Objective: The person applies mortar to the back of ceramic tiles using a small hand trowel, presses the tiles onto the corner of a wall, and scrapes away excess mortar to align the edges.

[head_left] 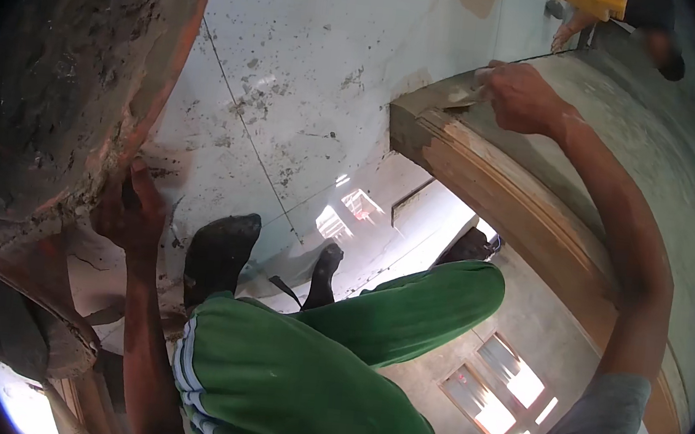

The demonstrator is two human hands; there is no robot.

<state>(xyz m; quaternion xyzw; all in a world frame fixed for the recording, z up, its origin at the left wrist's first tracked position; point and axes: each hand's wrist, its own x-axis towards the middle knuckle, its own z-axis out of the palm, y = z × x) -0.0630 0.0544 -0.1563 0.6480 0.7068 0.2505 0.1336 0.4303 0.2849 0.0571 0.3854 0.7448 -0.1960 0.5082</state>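
Observation:
At the left, my left hand (pixel 132 211) grips the lower rim of a large tub (pixel 173 63) with an orange-red edge. Wet grey mortar (pixel 58 68) coats the inside of the tub. My right arm reaches far out to the right, and my right hand (pixel 522 98) is closed in a fist against the grey plastered wall (pixel 650 156), by the foot of a wooden door frame (pixel 503 191). Whatever the right fingers hold, if anything, is too hidden to name. A smear of grey plaster covers the end of the frame.
Pale floor tiles (pixel 295 67) carry scattered mortar crumbs. My bent legs in green trousers (pixel 305 382) and a dark-covered foot (pixel 221 254) fill the lower middle. At the upper right another person's hand (pixel 563 36) rests near the wall. A mortar-stained dark container (pixel 23 318) stands lower left.

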